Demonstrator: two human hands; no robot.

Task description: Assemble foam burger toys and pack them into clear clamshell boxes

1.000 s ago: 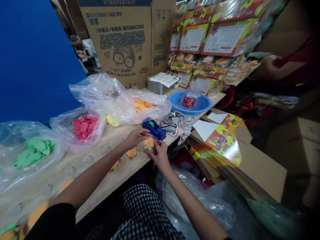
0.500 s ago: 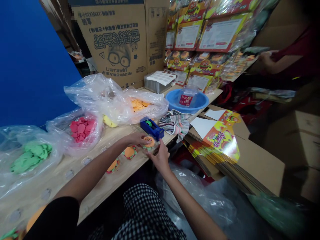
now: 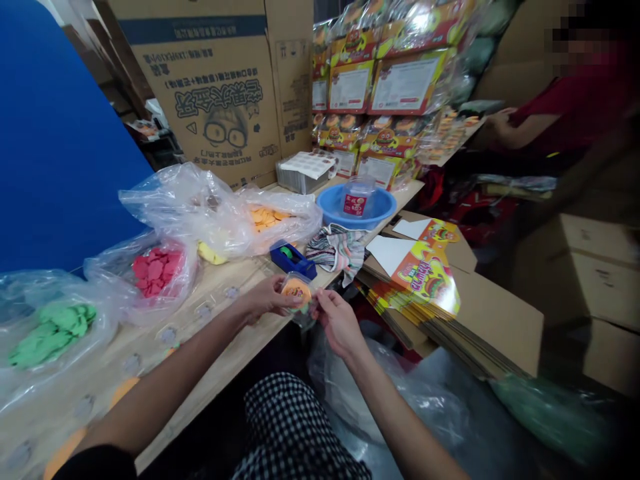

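Note:
My left hand [image 3: 265, 300] is closed on a small clear plastic pack [image 3: 296, 293] that holds an orange, burger-shaped candy with a printed sticker on top. My right hand [image 3: 339, 321] pinches the right edge of this pack between thumb and fingers. Both hands are above the front edge of the wooden table [image 3: 250, 353]. Just behind the pack stands a blue tape dispenser [image 3: 294, 261] with a green core. Along the table lie several small clear plastic pieces [image 3: 169, 333]. Orange rounds [image 3: 125, 389] show partly beside my left forearm.
Plastic bags hold green pieces [image 3: 53, 330], pink pieces [image 3: 157, 270] and orange pieces [image 3: 267, 217]. A striped cloth [image 3: 340, 250] and a blue basin [image 3: 327, 217] stand farther back. Printed cardboard [image 3: 425, 277] is stacked at right. Another person's arm [image 3: 530, 130] shows behind.
My hands have lifted the pack off the tabletop and brought it nearer. The right hand has changed from reaching fingers to a pinch at its edge. The view has shifted right.

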